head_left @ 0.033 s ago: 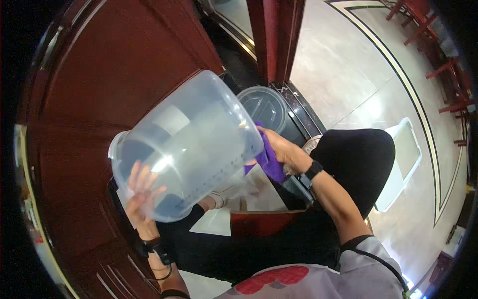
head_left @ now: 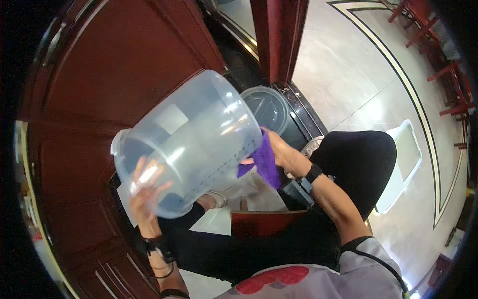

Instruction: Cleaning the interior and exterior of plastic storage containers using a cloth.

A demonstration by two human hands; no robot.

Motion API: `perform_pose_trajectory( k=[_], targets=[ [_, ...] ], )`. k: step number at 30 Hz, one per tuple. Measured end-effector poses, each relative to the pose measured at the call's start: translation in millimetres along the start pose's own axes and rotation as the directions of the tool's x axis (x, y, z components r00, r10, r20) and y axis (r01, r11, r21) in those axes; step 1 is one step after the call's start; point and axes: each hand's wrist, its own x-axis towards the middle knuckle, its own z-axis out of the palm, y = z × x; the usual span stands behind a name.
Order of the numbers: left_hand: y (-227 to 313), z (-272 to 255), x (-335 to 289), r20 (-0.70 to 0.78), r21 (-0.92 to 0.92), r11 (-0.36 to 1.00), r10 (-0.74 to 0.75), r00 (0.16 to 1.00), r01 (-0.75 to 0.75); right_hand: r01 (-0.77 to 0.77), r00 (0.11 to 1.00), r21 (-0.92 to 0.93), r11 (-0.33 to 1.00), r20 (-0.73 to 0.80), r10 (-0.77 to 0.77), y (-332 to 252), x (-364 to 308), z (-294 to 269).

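Clear bucket: the large see-through bucket (head_left: 199, 132) lies tipped on its side toward 10 o'clock of the view's centre, mouth end at 8 o'clock, rounded base end at 1 o'clock; a row of dark marks runs along its lower wall.
Left hand: at 8 o'clock, the left hand (head_left: 148, 192) spreads its fingers against the mouth end; whether they lie inside or outside the wall, or clamp the rim, I cannot tell.
Right hand: at 3 o'clock, the right hand (head_left: 280, 149) is closed on the cloth at the base end, well apart from the left.
Purple cloth: bunched under the right hand, the purple cloth (head_left: 268, 167) hangs toward 4 o'clock.
Round clear lid: near the base, at 1 o'clock, the round clear lid (head_left: 269, 112) sits on dark flooring.
White panel: beyond the bent knee (head_left: 358, 157), the white panel (head_left: 391, 192) lies on pale floor at 3 o'clock.
Red-brown door: the panelled door (head_left: 119, 65) fills 10 o'clock.
Chairs: red chairs (head_left: 420, 17) stand at 2 o'clock.
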Motion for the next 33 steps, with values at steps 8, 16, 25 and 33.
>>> perform_pose_trajectory(
  k=[8, 16, 25, 33],
  targets=[
    [-47, 68, 0, 0.392, 0.842, 0.49, -0.266, 0.881, -0.227, -0.133, 0.94, 0.154, 0.979, 0.332, 0.076, 18, -29, 89],
    [-52, 82, -2, 0.643, 0.758, 0.32, -0.224, 0.733, -0.568, 0.181, 0.94, -0.485, 0.856, -0.17, -0.295, 43, -31, 72],
    [35, 22, 21, -0.177, 0.943, 0.322, 0.28, 0.944, 0.081, 0.098, 0.974, -0.708, 0.7, -0.076, -0.214, 1, -97, 28],
    [41, 43, 5, -0.173, 0.439, 0.897, 0.038, 0.984, 0.043, -0.006, 0.983, -0.723, 0.691, -0.132, -0.13, -10, -140, 28]
  ],
)
